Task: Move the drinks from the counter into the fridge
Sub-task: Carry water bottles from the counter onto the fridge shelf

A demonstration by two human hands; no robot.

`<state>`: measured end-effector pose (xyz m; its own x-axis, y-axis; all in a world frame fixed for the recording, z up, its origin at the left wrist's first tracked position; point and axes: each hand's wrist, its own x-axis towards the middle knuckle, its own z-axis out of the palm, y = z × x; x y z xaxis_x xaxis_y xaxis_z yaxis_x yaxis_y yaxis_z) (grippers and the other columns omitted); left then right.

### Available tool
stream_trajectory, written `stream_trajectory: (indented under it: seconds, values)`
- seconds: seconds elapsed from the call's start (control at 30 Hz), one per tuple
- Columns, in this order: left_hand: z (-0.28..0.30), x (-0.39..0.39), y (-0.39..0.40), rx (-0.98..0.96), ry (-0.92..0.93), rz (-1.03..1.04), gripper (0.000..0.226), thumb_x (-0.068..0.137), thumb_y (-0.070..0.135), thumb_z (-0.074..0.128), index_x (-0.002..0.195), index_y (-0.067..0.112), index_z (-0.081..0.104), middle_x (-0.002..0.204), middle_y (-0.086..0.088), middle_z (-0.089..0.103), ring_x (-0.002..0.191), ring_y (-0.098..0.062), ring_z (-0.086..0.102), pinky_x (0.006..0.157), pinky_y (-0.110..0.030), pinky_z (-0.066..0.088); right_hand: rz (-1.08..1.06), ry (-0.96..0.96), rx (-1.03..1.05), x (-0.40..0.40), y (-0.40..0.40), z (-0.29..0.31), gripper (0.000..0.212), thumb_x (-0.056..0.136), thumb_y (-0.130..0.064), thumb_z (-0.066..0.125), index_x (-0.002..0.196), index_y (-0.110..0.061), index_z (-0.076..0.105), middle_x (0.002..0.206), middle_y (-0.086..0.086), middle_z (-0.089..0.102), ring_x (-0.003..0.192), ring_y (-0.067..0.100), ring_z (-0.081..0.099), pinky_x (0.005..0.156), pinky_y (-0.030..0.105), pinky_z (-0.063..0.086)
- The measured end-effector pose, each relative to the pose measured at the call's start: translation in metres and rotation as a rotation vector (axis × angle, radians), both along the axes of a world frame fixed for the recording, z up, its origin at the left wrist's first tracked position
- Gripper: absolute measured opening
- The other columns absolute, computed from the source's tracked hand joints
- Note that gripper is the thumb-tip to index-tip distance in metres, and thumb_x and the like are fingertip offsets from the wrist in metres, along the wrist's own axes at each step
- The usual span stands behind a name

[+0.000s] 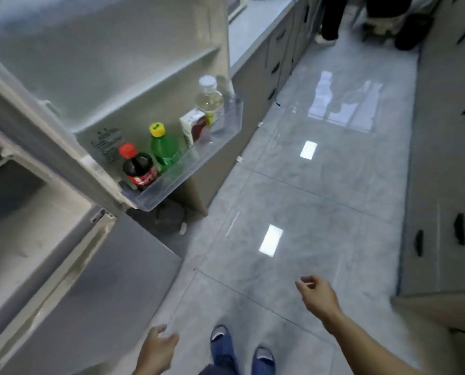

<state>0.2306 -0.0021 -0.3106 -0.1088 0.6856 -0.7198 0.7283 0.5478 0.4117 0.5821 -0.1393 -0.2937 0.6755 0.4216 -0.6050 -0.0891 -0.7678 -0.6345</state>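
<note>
The fridge door stands open on the left. Its clear door shelf holds a dark cola bottle with a red cap, a green bottle with a yellow cap, a white and red carton and a clear bottle with a white cap. My left hand hangs low near the bottom edge, fingers loosely curled, holding nothing. My right hand is out over the floor, also loosely curled and holding nothing. Both hands are well below and apart from the shelf.
A light counter over grey cabinets runs along the back left behind the door. More grey cabinets line the right side. A glossy tiled floor lies between. A person's legs stand far back. My feet show below.
</note>
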Motion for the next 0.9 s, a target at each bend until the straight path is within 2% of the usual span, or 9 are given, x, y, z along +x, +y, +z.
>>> stream_trajectory:
  seconds: [0.1, 0.17, 0.3, 0.37, 0.43, 0.53, 0.63, 0.8, 0.9]
  values:
    - [-0.013, -0.004, -0.005, -0.069, 0.057, 0.015, 0.046, 0.079, 0.013, 0.078, 0.119, -0.001, 0.061, 0.112, -0.024, 0.067, 0.100, -0.038, 0.067, 0.095, -0.045, 0.051, -0.148, 0.055, -0.084, 0.006, -0.048, -0.016, 0.022, 0.091, -0.033, 0.067, 0.102, -0.014, 0.066, 0.090, 0.007, 0.068, 0.082, 0.028, 0.065, 0.079, 0.043, 0.056]
    - [-0.019, -0.001, -0.001, -0.104, 0.069, -0.022, 0.045, 0.080, 0.012, 0.079, 0.118, -0.002, 0.062, 0.117, -0.023, 0.065, 0.103, -0.038, 0.066, 0.098, -0.045, 0.049, -0.230, 0.085, -0.136, 0.004, -0.075, -0.022, 0.022, 0.090, -0.033, 0.067, 0.102, -0.014, 0.065, 0.092, 0.009, 0.068, 0.084, 0.030, 0.065, 0.079, 0.044, 0.056]
    - [-0.026, 0.014, 0.018, -0.168, 0.023, -0.112, 0.039, 0.086, 0.020, 0.073, 0.121, 0.007, 0.059, 0.115, -0.020, 0.061, 0.097, -0.038, 0.062, 0.075, -0.041, 0.055, -0.377, 0.132, -0.209, -0.008, -0.109, -0.017, 0.024, 0.093, -0.031, 0.066, 0.106, -0.012, 0.063, 0.095, 0.011, 0.066, 0.078, 0.029, 0.064, 0.065, 0.037, 0.054]
    - [-0.032, 0.029, 0.033, -0.191, 0.003, -0.154, 0.039, 0.089, 0.022, 0.070, 0.123, 0.010, 0.058, 0.117, -0.019, 0.061, 0.098, -0.037, 0.061, 0.073, -0.041, 0.056, -0.429, 0.138, -0.232, -0.015, -0.120, -0.016, 0.023, 0.094, -0.030, 0.064, 0.107, -0.012, 0.062, 0.098, 0.011, 0.066, 0.080, 0.030, 0.064, 0.063, 0.035, 0.053]
    - [-0.039, 0.052, 0.048, -0.208, -0.030, -0.185, 0.037, 0.092, 0.023, 0.067, 0.125, 0.011, 0.057, 0.112, -0.018, 0.063, 0.091, -0.033, 0.062, 0.070, -0.038, 0.056, -0.474, 0.155, -0.246, -0.020, -0.128, -0.017, 0.022, 0.094, -0.029, 0.063, 0.107, -0.011, 0.062, 0.101, 0.010, 0.065, 0.081, 0.029, 0.062, 0.063, 0.034, 0.052]
    - [-0.038, 0.099, 0.071, -0.236, -0.102, -0.201, 0.030, 0.094, 0.023, 0.063, 0.122, 0.015, 0.054, 0.100, -0.014, 0.066, 0.082, -0.029, 0.062, 0.066, -0.034, 0.055, -0.537, 0.192, -0.277, -0.025, -0.139, -0.018, 0.020, 0.095, -0.029, 0.063, 0.105, -0.011, 0.061, 0.096, 0.010, 0.065, 0.078, 0.028, 0.062, 0.063, 0.035, 0.052]
    - [-0.033, 0.159, 0.093, -0.247, -0.191, -0.185, 0.025, 0.095, 0.024, 0.062, 0.118, 0.016, 0.054, 0.101, -0.012, 0.066, 0.078, -0.025, 0.061, 0.061, -0.031, 0.054, -0.572, 0.230, -0.289, -0.022, -0.147, -0.022, 0.021, 0.094, -0.029, 0.065, 0.102, -0.010, 0.062, 0.090, 0.010, 0.065, 0.070, 0.026, 0.060, 0.061, 0.034, 0.050]
    - [-0.031, 0.265, 0.123, -0.220, -0.285, -0.233, 0.026, 0.094, 0.024, 0.063, 0.117, 0.012, 0.059, 0.097, -0.008, 0.066, 0.074, -0.021, 0.059, 0.058, -0.031, 0.054, -0.604, 0.262, -0.329, 0.019, -0.157, -0.035, 0.020, 0.092, -0.023, 0.065, 0.096, -0.003, 0.064, 0.072, 0.009, 0.060, 0.059, 0.024, 0.052, 0.059, 0.031, 0.045]
    - [-0.028, 0.311, 0.133, -0.189, -0.274, -0.282, 0.025, 0.093, 0.025, 0.063, 0.115, 0.013, 0.060, 0.097, -0.007, 0.067, 0.073, -0.021, 0.060, 0.057, -0.030, 0.055, -0.637, 0.268, -0.346, 0.064, -0.152, -0.037, 0.018, 0.092, -0.023, 0.067, 0.097, -0.006, 0.064, 0.075, 0.013, 0.064, 0.062, 0.026, 0.055, 0.059, 0.030, 0.047]
